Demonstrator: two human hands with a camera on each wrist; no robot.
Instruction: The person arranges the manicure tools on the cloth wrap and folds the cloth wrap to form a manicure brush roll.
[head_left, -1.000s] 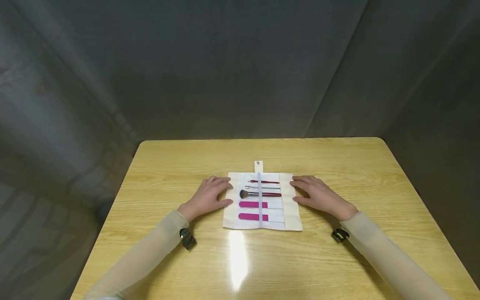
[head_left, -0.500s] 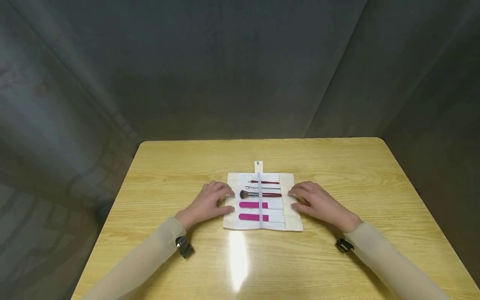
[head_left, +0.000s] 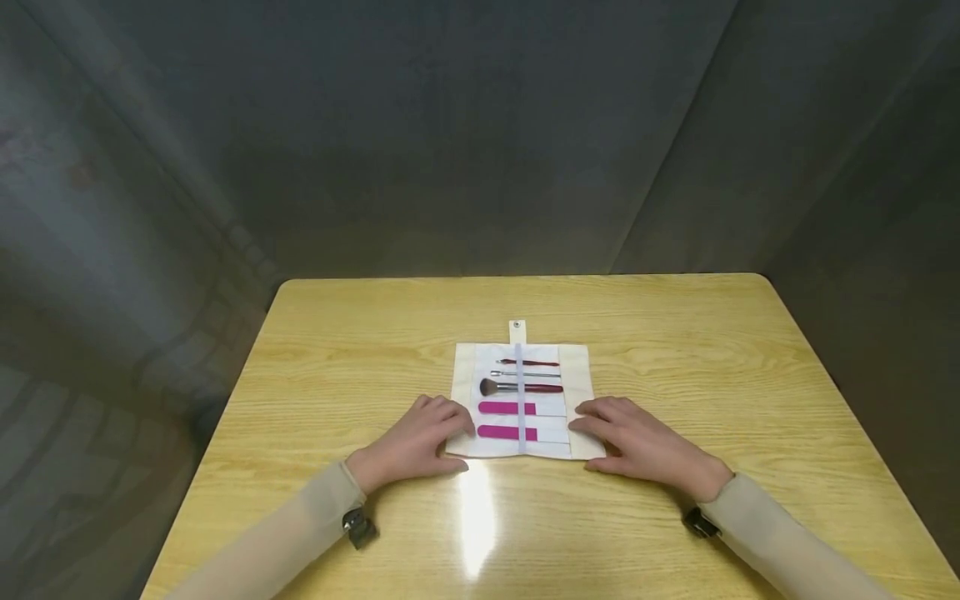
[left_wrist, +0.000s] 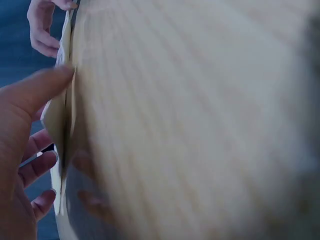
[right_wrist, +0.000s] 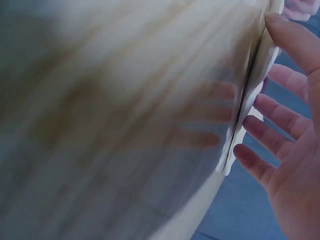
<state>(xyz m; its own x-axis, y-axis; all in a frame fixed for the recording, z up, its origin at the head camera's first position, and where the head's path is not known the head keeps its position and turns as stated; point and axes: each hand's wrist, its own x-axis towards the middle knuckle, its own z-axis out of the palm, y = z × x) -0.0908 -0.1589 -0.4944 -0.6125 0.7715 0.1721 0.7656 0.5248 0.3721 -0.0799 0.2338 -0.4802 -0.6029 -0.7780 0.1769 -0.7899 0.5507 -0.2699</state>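
A cream fabric tool roll (head_left: 576, 375) lies spread flat on the table. Under its pale elastic band (head_left: 521, 421) sit a slim red-handled tool (head_left: 538, 363), a thin silver tool (head_left: 536, 375), a makeup brush (head_left: 542, 389) and two pink nail files (head_left: 495, 408). My left hand (head_left: 420, 442) is at the near left corner, fingers on the side flap and thumb by the front edge. Opposite it, my right hand (head_left: 648, 443) rests likewise at the near right corner. In both wrist views the fingers are spread and loosely bent along the roll's edge (left_wrist: 56, 117).
A snap tab (head_left: 517, 333) sticks out from the roll's far side. The wooden table (head_left: 360, 333) is glossy, with a bright reflection in front of the roll. Dark grey curtains (head_left: 450, 150) stand behind the table and on both sides.
Both hands have slid along the roll's sides toward the near edge, ending at its front corners. The roll and its tools stay in place.
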